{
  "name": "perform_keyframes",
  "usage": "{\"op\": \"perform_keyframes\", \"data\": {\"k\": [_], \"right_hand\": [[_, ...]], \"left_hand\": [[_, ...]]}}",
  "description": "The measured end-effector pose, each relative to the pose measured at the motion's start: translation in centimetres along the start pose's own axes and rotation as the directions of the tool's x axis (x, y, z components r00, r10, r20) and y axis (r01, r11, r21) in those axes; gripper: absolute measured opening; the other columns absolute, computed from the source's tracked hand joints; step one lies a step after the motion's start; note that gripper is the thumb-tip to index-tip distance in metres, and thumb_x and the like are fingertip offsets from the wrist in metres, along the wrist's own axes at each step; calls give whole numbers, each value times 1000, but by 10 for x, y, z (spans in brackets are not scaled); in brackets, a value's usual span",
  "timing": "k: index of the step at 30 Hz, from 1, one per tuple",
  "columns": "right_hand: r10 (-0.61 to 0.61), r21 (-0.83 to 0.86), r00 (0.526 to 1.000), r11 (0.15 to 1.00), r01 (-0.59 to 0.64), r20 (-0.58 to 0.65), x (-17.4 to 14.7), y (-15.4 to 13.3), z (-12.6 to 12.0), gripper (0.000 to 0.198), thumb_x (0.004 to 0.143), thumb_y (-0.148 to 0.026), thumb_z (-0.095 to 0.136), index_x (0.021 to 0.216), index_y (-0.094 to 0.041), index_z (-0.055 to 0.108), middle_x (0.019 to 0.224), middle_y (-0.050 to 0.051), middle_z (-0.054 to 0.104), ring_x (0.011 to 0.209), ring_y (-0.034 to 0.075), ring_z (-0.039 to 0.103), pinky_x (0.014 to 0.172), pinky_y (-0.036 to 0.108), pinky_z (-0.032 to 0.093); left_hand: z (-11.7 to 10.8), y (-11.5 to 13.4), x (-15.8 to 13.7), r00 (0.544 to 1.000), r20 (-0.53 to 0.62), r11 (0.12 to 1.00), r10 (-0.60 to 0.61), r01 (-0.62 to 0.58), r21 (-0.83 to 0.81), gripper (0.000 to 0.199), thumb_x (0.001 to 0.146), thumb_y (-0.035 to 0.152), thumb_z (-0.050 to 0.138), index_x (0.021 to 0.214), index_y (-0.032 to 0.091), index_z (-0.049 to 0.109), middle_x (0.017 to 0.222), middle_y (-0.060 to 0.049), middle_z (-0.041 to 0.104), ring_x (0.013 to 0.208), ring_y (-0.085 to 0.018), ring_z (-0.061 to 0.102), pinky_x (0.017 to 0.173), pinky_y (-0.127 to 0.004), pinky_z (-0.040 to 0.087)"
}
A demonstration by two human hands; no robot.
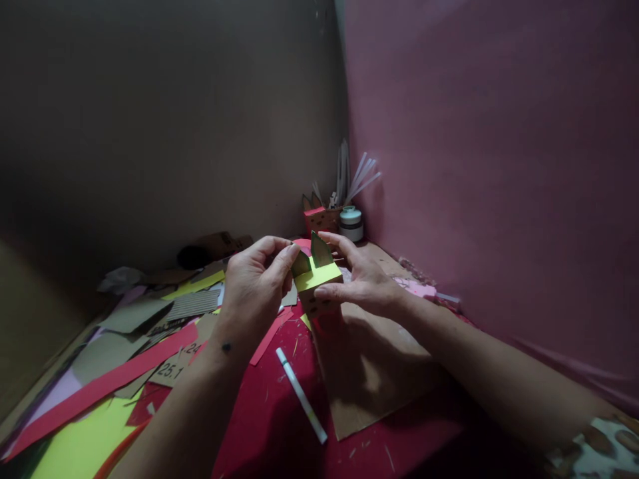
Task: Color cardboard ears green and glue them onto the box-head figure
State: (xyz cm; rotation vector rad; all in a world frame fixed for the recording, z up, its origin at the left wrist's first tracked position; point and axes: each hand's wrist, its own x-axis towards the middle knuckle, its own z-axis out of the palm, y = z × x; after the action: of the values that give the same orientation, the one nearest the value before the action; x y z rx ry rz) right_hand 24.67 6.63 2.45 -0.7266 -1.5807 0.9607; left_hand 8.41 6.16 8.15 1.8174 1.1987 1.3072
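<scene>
A small brown cardboard box (310, 303) with a yellow paper strip (320, 274) along its top stands before me on a cardboard sheet (369, 372). Two pointed, green-edged cardboard ears rise from it. My left hand (259, 276) pinches the left ear (301, 264) between thumb and fingers. My right hand (367, 279) grips the box from the right, its thumb across the front face and its fingers behind the right ear (321, 253). Dark marks show on the box front. A white stick (301, 395) lies on the red surface near the sheet.
Cardboard scraps (134, 313), a red strip (114, 366) and yellow paper (90, 439) pile up at left. In the back corner stand a similar eared box with a red top (315, 218), a lidded jar (351, 225) and white sticks (363, 176). A pink wall (489, 146) bounds the right.
</scene>
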Motion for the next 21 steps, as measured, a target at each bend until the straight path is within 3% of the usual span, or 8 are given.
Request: {"op": "perform_keyframes", "data": {"k": [9,14,21], "right_hand": [[40,4,999,999,-40,-3,0,-3,1,84,61,-25,81,131,-19,36,134,14,48,108,23,57,92,39,48],[73,-9,997,997,-73,-9,0,-8,1,84,61,-24,80,131,-19,35,125,12,53,102,22,58,87,38,50],[34,37,999,999,-34,10,0,-5,1,67,60,-22,81,117,-22,44,112,8,60,101,23,60,85,39,50]], "left_hand": [[7,-10,4,997,-62,997,50,-54,-61,12,78,25,63,88,19,63,59,6,50,45,-5,40,40,-17,32],[7,-15,7,996,-57,993,71,-76,-94,25,77,26,63,101,21,61,64,6,49,46,-5,41,41,-18,33],[1,-12,8,996,-23,995,91,-91,28,27,79,35,60,101,19,62,60,6,47,45,-7,38,42,-20,31]]}}
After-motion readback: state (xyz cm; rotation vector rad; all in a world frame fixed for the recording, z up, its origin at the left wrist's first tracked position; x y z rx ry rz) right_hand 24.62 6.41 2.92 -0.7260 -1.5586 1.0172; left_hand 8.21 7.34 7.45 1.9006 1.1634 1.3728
